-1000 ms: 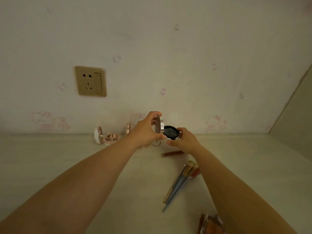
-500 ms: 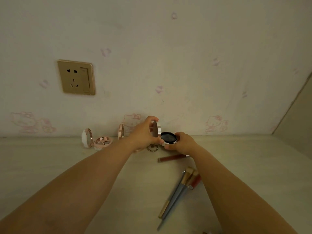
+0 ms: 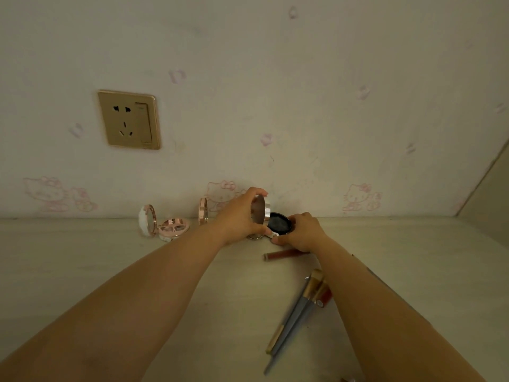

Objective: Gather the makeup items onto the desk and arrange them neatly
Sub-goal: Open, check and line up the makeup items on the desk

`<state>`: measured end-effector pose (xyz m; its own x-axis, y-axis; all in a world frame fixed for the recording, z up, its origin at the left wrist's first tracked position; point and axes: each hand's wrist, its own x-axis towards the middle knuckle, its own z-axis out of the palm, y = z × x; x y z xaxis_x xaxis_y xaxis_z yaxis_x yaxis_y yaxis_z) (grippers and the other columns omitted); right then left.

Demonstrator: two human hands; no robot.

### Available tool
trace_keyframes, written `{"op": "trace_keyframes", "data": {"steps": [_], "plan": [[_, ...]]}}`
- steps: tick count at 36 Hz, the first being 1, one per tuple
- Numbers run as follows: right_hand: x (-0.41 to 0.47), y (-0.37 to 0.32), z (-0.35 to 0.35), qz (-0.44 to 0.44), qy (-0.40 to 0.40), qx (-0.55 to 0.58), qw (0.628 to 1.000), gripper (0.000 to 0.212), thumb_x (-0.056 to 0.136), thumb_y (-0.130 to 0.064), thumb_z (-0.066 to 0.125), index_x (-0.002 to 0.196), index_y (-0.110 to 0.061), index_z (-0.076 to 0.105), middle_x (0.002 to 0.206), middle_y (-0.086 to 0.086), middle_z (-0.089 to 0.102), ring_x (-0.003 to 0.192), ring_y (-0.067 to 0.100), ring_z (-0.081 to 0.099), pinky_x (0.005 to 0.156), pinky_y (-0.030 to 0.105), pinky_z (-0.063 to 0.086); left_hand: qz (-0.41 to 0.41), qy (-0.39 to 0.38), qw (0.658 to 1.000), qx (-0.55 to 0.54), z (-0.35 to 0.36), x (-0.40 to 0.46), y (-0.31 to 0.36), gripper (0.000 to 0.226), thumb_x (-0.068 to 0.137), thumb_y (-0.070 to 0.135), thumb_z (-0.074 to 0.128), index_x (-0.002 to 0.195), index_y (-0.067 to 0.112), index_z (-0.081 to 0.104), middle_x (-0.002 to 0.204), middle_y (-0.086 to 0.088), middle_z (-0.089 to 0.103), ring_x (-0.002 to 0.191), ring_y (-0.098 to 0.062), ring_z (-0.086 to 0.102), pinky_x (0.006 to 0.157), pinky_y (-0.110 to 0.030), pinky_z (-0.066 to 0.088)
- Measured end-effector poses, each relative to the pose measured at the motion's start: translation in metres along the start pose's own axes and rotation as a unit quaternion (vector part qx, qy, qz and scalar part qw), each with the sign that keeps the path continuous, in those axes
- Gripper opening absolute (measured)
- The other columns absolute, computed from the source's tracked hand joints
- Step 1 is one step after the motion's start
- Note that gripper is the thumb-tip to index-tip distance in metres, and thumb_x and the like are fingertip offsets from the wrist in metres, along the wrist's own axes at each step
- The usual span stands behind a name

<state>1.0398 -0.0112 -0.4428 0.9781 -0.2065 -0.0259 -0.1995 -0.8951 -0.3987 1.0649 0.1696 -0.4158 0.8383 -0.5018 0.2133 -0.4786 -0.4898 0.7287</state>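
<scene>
I see my left hand pinching the raised lid, right hand gripping the compact's dark base, brushes at five o'clock.

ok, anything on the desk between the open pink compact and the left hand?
Head view: one small round pink item stands on edge by the wall between the open compact and the left hand; otherwise bare desk.

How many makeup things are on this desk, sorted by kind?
Round compacts: 3, namely the open white compact, the rose-gold one standing on edge, and the dark-filled compact held by the left hand and right hand.
Lip tubes: 2.
Brush bundle: 1; its brushes are too blurred to count.
Total: 6.
</scene>
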Motion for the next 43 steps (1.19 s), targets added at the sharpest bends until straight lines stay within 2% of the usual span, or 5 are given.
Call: {"op": "trace_keyframes", "data": {"steps": [10, 16, 21, 28, 43], "plan": [[-0.001, 0.001, -0.001, -0.001, -0.004, 0.008, 1.0, 0.07, 0.061, -0.057, 0.076, 0.114, -0.015, 0.061, 0.111, 0.008, 0.056, 0.1, 0.024, 0.054, 0.084, 0.033, 0.049, 0.027, 0.013, 0.975, 0.221, 0.009, -0.005, -0.003, 0.097, 0.073, 0.026, 0.076, 0.144, 0.031, 0.012, 0.139, -0.006, 0.035, 0.098, -0.025, 0.058, 0.067, -0.029, 0.043], [-0.004, 0.002, -0.004, 0.003, -0.007, 0.059, 0.998, 0.063, 0.061, -0.048, 0.081, 0.108, -0.01, 0.064, 0.104, 0.008, 0.062, 0.093, 0.023, 0.059, 0.077, 0.032, 0.052, 0.022, 0.01, 0.975, 0.223, 0.011, -0.004, -0.001, 0.091, 0.074, 0.014, 0.068, 0.144, 0.029, 0.013, 0.142, -0.006, 0.033, 0.089, -0.025, 0.057, 0.066, -0.033, 0.047], [-0.006, 0.007, -0.009, 0.008, -0.01, 0.091, 0.996, 0.061, 0.064, -0.04, 0.082, 0.11, -0.007, 0.06, 0.1, 0.005, 0.061, 0.085, 0.019, 0.056, 0.058, 0.02, 0.042, 0.021, -0.011, 0.968, 0.248, 0.005, -0.001, -0.005, 0.087, 0.076, 0.004, 0.059, 0.144, 0.033, 0.011, 0.141, -0.006, 0.037, 0.095, -0.028, 0.058, 0.072, -0.041, 0.052], [-0.006, 0.002, -0.004, 0.022, 0.003, 0.024, 0.999, 0.071, 0.062, -0.051, 0.078, 0.115, -0.008, 0.057, 0.112, 0.01, 0.055, 0.1, 0.025, 0.055, 0.085, 0.035, 0.051, 0.031, -0.015, 0.962, 0.271, 0.004, -0.004, -0.004, 0.084, 0.082, 0.017, 0.057, 0.145, 0.037, 0.006, 0.135, -0.007, 0.041, 0.089, -0.026, 0.06, 0.073, -0.041, 0.052], [-0.015, -0.009, -0.006, 0.023, -0.008, -0.019, 1.0, 0.07, 0.069, -0.054, 0.072, 0.123, -0.016, 0.051, 0.12, 0.009, 0.048, 0.111, 0.025, 0.045, 0.092, 0.032, 0.041, 0.027, 0.012, 0.962, 0.271, 0.006, -0.013, -0.002, 0.087, 0.082, 0.02, 0.06, 0.148, 0.032, 0.005, 0.129, -0.007, 0.041, 0.081, -0.022, 0.052, 0.063, -0.03, 0.041]]}}
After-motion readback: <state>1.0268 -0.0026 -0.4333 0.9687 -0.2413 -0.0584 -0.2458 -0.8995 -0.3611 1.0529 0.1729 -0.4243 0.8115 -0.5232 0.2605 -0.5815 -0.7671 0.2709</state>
